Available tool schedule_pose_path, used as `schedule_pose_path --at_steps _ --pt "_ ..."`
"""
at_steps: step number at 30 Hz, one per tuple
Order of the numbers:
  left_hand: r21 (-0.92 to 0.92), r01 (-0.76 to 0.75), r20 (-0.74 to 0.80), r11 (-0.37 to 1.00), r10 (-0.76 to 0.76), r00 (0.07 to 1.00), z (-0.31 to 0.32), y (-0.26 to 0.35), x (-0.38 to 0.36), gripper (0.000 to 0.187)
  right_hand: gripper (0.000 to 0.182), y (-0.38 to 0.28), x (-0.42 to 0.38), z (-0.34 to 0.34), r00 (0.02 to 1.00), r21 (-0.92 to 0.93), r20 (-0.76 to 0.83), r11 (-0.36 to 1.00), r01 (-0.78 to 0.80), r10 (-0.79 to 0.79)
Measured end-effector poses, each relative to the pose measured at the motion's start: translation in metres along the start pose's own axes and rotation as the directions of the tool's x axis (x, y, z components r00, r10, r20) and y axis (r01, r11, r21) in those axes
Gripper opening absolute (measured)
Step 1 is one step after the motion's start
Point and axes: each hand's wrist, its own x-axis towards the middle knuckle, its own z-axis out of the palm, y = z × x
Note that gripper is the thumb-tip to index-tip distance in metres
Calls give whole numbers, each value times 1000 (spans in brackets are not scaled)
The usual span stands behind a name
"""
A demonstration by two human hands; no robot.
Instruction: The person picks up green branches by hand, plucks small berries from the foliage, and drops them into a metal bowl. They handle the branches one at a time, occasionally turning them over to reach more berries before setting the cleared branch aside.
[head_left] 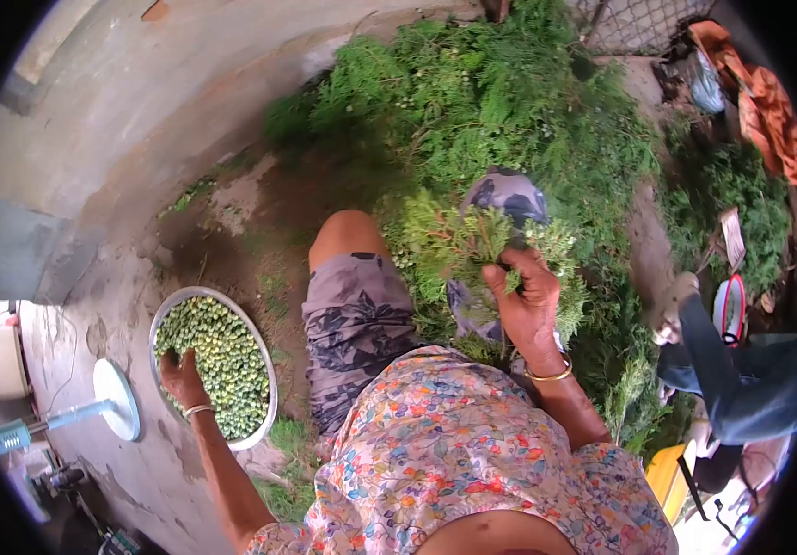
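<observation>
My left hand (181,382), with a bangle at the wrist, is over the metal basin (272,393) at the left. Its thumb and fingers are apart, with nothing visible between them. Small round green cones (227,356) fill the basin in a thick layer. Above my lap, my right hand (533,301) is closed round the stem of a leafy evergreen sprig (459,231). The sprig's flat, yellow-green fronds spread to the left of the fingers and overlap my patterned shorts (361,310).
A large heap of cut evergreen branches (500,92) lies ahead against the wall. Beside the basin stands a pale blue pedestal fan base (119,400). Another person's leg in blue trousers (741,370) is at the right, near an orange cloth (768,120).
</observation>
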Motion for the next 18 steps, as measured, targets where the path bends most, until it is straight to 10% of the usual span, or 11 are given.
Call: schedule_pose_path --at_steps 5,10,18 --pt "-473 43 423 880 184 887 75 229 -68 19 14 1 1 -4 989 197 23 969 -151 149" --pt "-656 -375 464 655 741 485 116 333 -136 17 10 -5 2 -8 978 310 22 929 -203 207" --pt "-608 225 714 762 399 576 144 368 -157 13 11 9 -1 -7 997 243 53 968 -61 49"
